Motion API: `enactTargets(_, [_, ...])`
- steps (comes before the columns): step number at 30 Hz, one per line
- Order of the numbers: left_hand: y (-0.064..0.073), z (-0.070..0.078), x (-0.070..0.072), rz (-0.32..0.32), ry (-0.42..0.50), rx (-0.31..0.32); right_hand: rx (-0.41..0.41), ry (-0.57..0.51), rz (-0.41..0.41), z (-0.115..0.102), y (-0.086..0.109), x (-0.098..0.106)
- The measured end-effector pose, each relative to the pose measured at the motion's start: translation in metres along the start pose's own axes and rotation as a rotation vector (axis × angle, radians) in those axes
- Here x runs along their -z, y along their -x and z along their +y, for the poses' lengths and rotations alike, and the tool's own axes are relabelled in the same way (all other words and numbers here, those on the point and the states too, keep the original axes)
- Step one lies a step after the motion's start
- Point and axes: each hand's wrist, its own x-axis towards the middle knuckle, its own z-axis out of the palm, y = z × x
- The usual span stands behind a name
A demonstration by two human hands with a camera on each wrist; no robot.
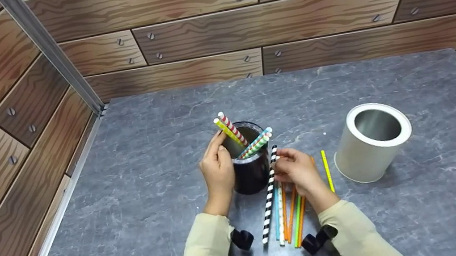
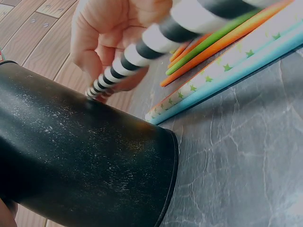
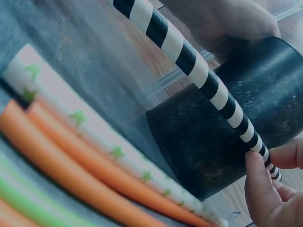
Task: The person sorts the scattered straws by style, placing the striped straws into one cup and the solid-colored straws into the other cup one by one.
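Note:
My left hand [image 1: 217, 165] holds the left side of an upright black can [image 1: 250, 178], its fingers near the rim. Several patterned paper straws lean in the can, among them a yellow one [image 1: 228, 130] and a red-and-white striped one [image 1: 235, 132]. Between thumb and fingers, my right hand [image 1: 300, 171] pinches a black-and-white striped straw [image 1: 268, 203] near its upper end. The straw slants outside the can, along its right side; the right wrist view shows the pinching fingertips [image 3: 258, 177]. Beneath lie loose straws: blue [image 2: 227, 75], white with green stars [image 3: 78, 116], orange [image 3: 71, 163] and green [image 1: 298, 221].
A white can [image 1: 357, 158] with a broad rim stands upright to the right. One yellow straw [image 1: 327, 169] lies between it and my right hand. Wood-patterned panels [image 1: 196, 38] border the grey marbled tabletop [image 1: 146, 158] at the back and left.

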Motion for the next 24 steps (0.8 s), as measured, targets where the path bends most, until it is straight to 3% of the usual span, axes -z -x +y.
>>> enactTargets(10, [-0.001,0.0,0.0,-0.001,0.008,-0.013,0.033,-0.061,0.006,-0.021,0.008,0.0])
enactTargets(24, [-0.001,-0.002,-0.002,0.007,0.022,-0.03,0.159,-0.165,0.032,-0.054,0.022,0.003])
